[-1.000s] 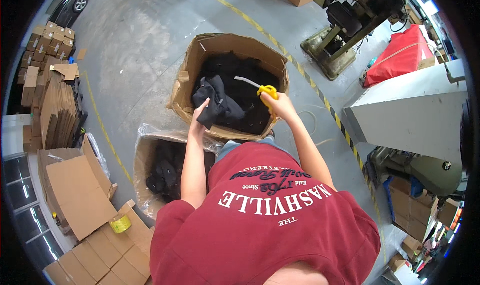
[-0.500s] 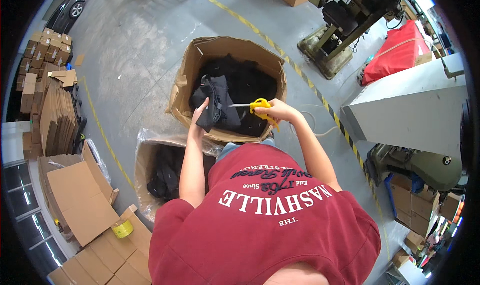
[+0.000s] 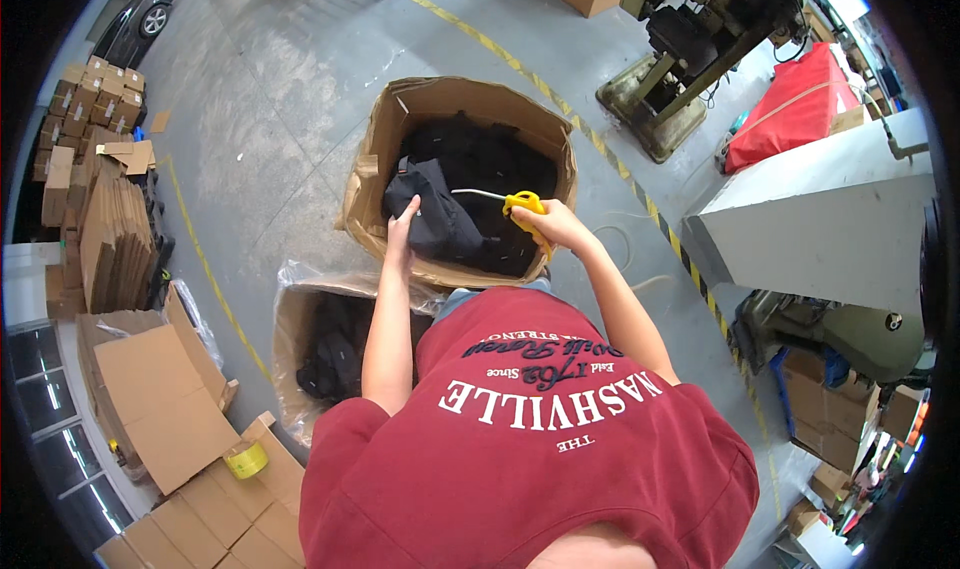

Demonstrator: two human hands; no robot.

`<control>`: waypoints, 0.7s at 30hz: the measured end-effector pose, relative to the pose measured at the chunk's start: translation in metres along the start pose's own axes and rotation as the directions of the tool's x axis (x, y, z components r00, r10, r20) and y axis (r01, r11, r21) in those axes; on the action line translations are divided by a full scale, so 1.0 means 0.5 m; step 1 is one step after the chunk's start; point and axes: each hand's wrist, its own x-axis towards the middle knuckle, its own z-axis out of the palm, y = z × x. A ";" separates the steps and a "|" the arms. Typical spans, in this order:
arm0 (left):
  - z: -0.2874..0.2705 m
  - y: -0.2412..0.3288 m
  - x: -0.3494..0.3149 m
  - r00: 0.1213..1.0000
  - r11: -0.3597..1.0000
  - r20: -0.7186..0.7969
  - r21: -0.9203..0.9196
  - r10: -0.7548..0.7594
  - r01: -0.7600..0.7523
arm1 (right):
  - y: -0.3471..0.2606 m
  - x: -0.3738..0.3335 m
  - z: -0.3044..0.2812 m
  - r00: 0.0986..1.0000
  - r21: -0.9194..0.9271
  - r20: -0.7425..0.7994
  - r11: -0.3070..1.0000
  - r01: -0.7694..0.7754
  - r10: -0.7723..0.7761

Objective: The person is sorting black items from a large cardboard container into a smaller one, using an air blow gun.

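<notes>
Over a large open cardboard box (image 3: 362, 184) full of black fabric pieces (image 3: 515, 159), my left hand (image 3: 403, 231) grips a dark fabric item (image 3: 442, 214) by its near left edge. It looks like a pouch or small bag, though its exact kind is unclear. In my right hand (image 3: 563, 223) are yellow-handled scissors (image 3: 524, 205), the fingers closed round the handles. Their thin metal blades point left, with the tip close to the upper part of the dark item. Whether the tip touches the fabric is hard to make out.
A second, plastic-lined box (image 3: 292, 344) of black pieces stands near left. Flattened cardboard (image 3: 165, 394) with a roll of yellow tape (image 3: 245, 457) lies further left. To the right are a striped floor line (image 3: 640, 194), a machine stand (image 3: 655, 114) and a white block (image 3: 820, 214).
The dark item has turned in my left hand and now shows a broader, smoother face. My right hand with the scissors has shifted slightly, and the blades are angled differently.
</notes>
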 end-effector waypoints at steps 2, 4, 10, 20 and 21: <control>-0.030 -0.004 0.020 0.966 0.865 -0.045 0.457 0.255 -0.207 | -0.001 -0.004 0.004 0.989 -0.057 0.141 0.998 -0.037 0.044; -0.063 -0.023 0.031 0.774 0.182 0.126 0.937 0.621 -0.298 | 0.011 -0.001 0.019 0.965 -0.186 0.250 0.982 -0.030 0.077; -0.140 0.049 -0.051 0.831 -0.431 0.449 0.854 0.330 -0.290 | 0.044 -0.005 0.031 0.998 -0.047 0.036 0.997 -0.054 0.056; -0.398 0.006 -0.250 0.825 -0.344 -0.440 0.759 0.355 0.553 | 0.166 -0.010 0.027 0.970 0.180 0.026 0.953 -0.243 0.243; -0.376 0.006 -0.225 0.869 -0.257 -0.359 0.854 0.341 0.453 | 0.199 0.000 0.045 0.965 0.135 0.019 0.956 -0.261 0.261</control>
